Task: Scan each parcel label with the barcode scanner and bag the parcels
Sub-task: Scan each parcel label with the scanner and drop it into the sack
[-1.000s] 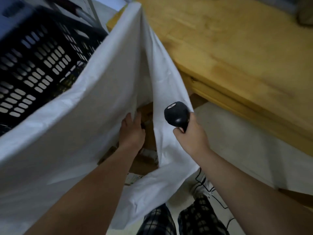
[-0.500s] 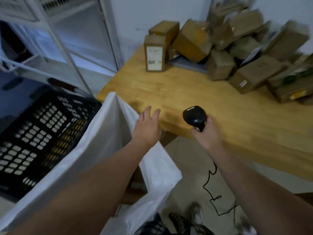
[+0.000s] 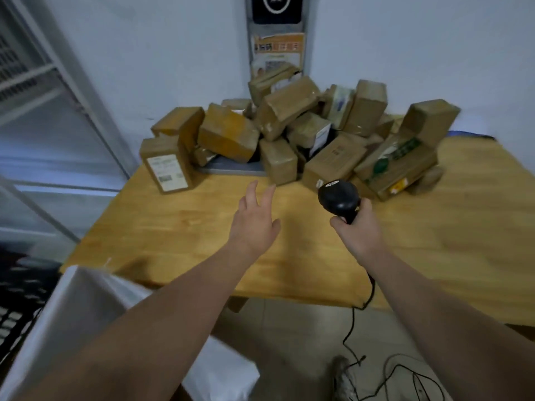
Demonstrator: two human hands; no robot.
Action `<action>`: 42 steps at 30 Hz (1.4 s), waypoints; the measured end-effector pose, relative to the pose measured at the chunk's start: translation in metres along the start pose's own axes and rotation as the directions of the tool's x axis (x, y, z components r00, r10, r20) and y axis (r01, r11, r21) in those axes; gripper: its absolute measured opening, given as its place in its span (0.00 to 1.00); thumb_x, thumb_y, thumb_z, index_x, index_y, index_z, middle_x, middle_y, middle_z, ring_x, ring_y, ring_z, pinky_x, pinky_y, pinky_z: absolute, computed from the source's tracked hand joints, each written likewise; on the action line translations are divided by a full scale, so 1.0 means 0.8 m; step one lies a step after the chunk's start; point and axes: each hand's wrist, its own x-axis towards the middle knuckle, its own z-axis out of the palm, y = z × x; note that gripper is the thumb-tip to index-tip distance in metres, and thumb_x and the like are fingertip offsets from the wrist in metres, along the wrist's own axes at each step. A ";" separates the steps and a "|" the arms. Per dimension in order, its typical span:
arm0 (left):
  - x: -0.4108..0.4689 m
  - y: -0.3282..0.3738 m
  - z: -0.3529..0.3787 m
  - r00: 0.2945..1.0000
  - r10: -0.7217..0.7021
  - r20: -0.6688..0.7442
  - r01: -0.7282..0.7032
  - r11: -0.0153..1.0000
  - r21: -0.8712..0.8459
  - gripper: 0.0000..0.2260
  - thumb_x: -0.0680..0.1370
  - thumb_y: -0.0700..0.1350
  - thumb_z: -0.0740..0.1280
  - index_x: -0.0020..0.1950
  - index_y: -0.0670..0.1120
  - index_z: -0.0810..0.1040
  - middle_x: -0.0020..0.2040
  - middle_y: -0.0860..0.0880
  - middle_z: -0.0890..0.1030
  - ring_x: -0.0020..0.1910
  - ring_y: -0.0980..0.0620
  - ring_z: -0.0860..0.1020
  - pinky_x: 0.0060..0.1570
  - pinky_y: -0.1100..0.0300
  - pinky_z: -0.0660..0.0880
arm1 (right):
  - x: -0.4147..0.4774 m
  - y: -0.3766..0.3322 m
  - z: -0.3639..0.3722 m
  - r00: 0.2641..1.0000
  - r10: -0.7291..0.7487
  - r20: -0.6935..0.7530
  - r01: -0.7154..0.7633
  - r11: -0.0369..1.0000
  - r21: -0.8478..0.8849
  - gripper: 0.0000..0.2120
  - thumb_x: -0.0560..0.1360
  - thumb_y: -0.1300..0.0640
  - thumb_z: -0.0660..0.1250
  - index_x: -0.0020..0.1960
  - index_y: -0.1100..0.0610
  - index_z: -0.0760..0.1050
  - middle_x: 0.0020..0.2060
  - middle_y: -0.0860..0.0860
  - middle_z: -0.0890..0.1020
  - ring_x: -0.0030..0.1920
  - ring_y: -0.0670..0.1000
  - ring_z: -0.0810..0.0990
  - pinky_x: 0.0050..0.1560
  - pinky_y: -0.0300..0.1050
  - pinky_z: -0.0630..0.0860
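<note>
My left hand (image 3: 254,224) hovers over the worktop (image 3: 173,227), fingers straight and spread, holding nothing, reaching toward the parcels (image 3: 289,125). My right hand (image 3: 359,227) is curled tight round the handle of the barcode scanner (image 3: 338,198). The scanner stands nearly upright, its long axis running from my palm up and away, and its head faces the heap. Its cable (image 3: 351,322) drops over the near edge of the worktop to the floor.

Bare wood lies under both hands and runs wide to the right. The brown boxes are piled along the far edge against the wall. One labelled parcel (image 3: 166,166) stands upright at the left end of the heap, close to the left edge, its white label toward me. The white bag (image 3: 72,314) sits below the near left corner, blurred, beside a black crate (image 3: 17,314).
</note>
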 end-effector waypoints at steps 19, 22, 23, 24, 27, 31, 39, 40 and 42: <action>0.310 0.322 0.136 0.948 0.147 0.282 -0.139 0.989 -0.047 0.41 0.73 0.63 0.68 0.78 0.55 0.49 0.78 0.40 0.46 0.76 0.38 0.49 0.72 0.45 0.55 | 0.269 0.076 -0.287 0.958 0.093 -0.272 -0.096 0.995 0.003 0.09 0.74 0.58 0.66 0.49 0.54 0.67 0.32 0.46 0.71 0.30 0.46 0.70 0.31 0.41 0.65; 0.349 0.352 0.141 0.923 0.179 0.342 -0.189 0.982 -0.004 0.47 0.70 0.65 0.70 0.79 0.55 0.46 0.78 0.39 0.44 0.77 0.39 0.45 0.73 0.44 0.53 | 0.287 0.083 -0.304 0.960 0.115 -0.256 -0.110 0.993 0.033 0.08 0.74 0.58 0.67 0.50 0.55 0.69 0.33 0.46 0.71 0.31 0.46 0.71 0.32 0.41 0.66; 0.362 0.358 0.143 0.913 0.184 0.364 -0.201 0.980 0.010 0.49 0.69 0.66 0.71 0.79 0.55 0.45 0.78 0.39 0.44 0.77 0.39 0.44 0.73 0.43 0.53 | 0.291 0.085 -0.306 0.961 0.119 -0.249 -0.112 0.993 0.044 0.07 0.74 0.59 0.67 0.49 0.55 0.70 0.33 0.47 0.71 0.31 0.46 0.71 0.33 0.42 0.67; 0.374 0.364 0.144 0.902 0.179 0.394 -0.204 0.979 0.020 0.50 0.68 0.67 0.71 0.79 0.56 0.43 0.79 0.40 0.43 0.77 0.39 0.43 0.73 0.42 0.52 | 0.294 0.089 -0.305 0.961 0.125 -0.247 -0.114 0.992 0.056 0.06 0.74 0.59 0.67 0.49 0.56 0.70 0.33 0.47 0.71 0.31 0.47 0.71 0.33 0.42 0.67; 0.399 0.375 0.149 0.850 0.147 0.506 -0.204 0.977 0.059 0.52 0.67 0.68 0.71 0.79 0.57 0.41 0.78 0.40 0.41 0.77 0.37 0.44 0.72 0.41 0.53 | 0.301 0.096 -0.300 0.956 0.141 -0.256 -0.119 0.988 0.100 0.06 0.74 0.60 0.66 0.49 0.56 0.71 0.34 0.48 0.73 0.32 0.47 0.72 0.33 0.42 0.68; 0.398 0.364 0.146 0.834 0.191 0.518 -0.199 0.979 -0.041 0.49 0.66 0.65 0.74 0.78 0.57 0.49 0.76 0.44 0.49 0.75 0.38 0.50 0.70 0.43 0.59 | 0.307 0.100 -0.291 0.958 0.166 -0.233 -0.134 0.980 0.144 0.09 0.74 0.59 0.67 0.54 0.55 0.72 0.36 0.48 0.75 0.34 0.47 0.74 0.34 0.41 0.69; 0.247 0.233 0.136 0.967 0.077 0.244 0.078 0.818 -0.569 0.41 0.65 0.53 0.79 0.71 0.59 0.58 0.68 0.56 0.52 0.68 0.54 0.57 0.70 0.59 0.59 | 0.276 0.104 -0.251 0.980 0.152 0.125 -0.177 0.957 0.230 0.09 0.74 0.60 0.69 0.52 0.51 0.75 0.43 0.55 0.80 0.45 0.54 0.80 0.47 0.48 0.76; 0.225 0.217 0.137 0.969 0.072 0.237 0.086 0.798 -0.596 0.42 0.65 0.51 0.80 0.71 0.59 0.57 0.69 0.56 0.51 0.68 0.55 0.57 0.71 0.59 0.60 | 0.270 0.108 -0.240 0.967 0.163 0.196 -0.204 0.955 0.215 0.10 0.74 0.59 0.69 0.54 0.51 0.76 0.46 0.55 0.81 0.48 0.55 0.81 0.52 0.51 0.77; 0.191 0.185 0.137 0.965 0.061 0.254 0.115 0.773 -0.624 0.44 0.65 0.50 0.80 0.70 0.62 0.55 0.71 0.56 0.50 0.70 0.57 0.57 0.71 0.60 0.59 | 0.257 0.115 -0.216 0.940 0.171 0.296 -0.232 0.956 0.182 0.14 0.74 0.59 0.70 0.59 0.52 0.75 0.49 0.53 0.82 0.52 0.53 0.81 0.54 0.50 0.77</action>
